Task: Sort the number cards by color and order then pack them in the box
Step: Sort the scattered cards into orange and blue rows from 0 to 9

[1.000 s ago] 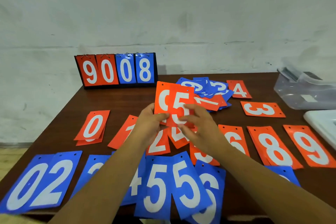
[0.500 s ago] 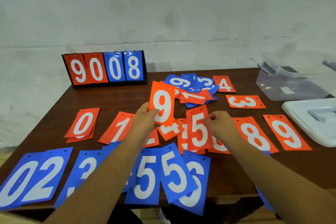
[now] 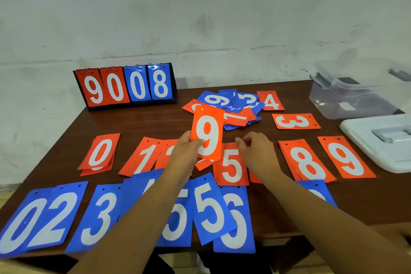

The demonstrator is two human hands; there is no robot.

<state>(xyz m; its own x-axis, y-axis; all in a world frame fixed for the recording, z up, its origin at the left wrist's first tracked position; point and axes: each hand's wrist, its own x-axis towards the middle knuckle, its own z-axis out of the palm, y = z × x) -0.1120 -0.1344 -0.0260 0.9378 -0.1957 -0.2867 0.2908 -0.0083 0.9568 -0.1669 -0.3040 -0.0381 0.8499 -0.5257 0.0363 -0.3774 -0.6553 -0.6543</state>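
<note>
Now pinching the orange rectangular number card marked 9 (image 3: 208,135) by its lower edge in the left hand (image 3: 185,151), raised above the brown wooden table (image 3: 138,122). Hovering the right hand (image 3: 258,151), loosely curled, seemingly holding nothing. Risking sweeping the laid orange row (image 3: 307,162) askew while carrying it rightward. No longer pinching the orange 5 card (image 3: 231,167), now lying flat.

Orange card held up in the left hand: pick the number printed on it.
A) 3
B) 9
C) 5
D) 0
B: the left hand grips an orange rectangular card printed with a large white 9.
</note>
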